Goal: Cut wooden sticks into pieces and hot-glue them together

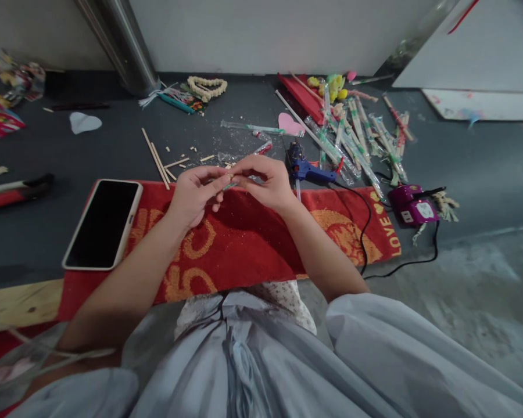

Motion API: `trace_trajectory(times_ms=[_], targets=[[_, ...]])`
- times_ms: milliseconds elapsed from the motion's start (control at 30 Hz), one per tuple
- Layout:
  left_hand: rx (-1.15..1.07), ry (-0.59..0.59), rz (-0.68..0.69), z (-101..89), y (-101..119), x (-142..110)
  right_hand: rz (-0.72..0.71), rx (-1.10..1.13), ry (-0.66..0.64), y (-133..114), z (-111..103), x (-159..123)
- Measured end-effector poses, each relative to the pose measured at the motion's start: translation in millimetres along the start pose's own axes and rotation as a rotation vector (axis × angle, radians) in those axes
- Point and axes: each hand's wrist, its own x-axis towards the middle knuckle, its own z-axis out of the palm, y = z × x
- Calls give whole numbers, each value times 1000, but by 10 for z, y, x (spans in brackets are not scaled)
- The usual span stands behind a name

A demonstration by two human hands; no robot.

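Over the red towel (253, 244), my left hand (196, 194) and my right hand (265, 180) meet fingertip to fingertip. Both are closed in a pinch on a small piece with a green and clear wrapper (229, 186), mostly covered by the fingers; it looks like a wrapped chopstick end, but its kind is not certain. Beyond the hands lie short cut bits of wooden stick (176, 163) and crumbs. Two longer wooden sticks (157, 159) rest against the towel's far edge. Just right of my right hand is a blue glue gun (307, 168).
A tablet-like phone (102, 226) lies on the towel's left. Pliers (15, 191) are at far left. Wrapped chopsticks (357, 136) pile up at the right, near a purple power adapter (414, 206) with a black cord (368, 215). A heart-shaped stick frame (206, 88) sits at the back.
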Motion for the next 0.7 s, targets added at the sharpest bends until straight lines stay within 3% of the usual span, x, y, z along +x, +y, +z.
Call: trace_trajectory(times_ms=[300, 700], targets=[[66, 9, 51, -21, -36, 4, 51, 47, 11, 24, 19, -12], [61, 16, 46, -9, -31, 10, 14, -11, 5, -30, -9, 8]])
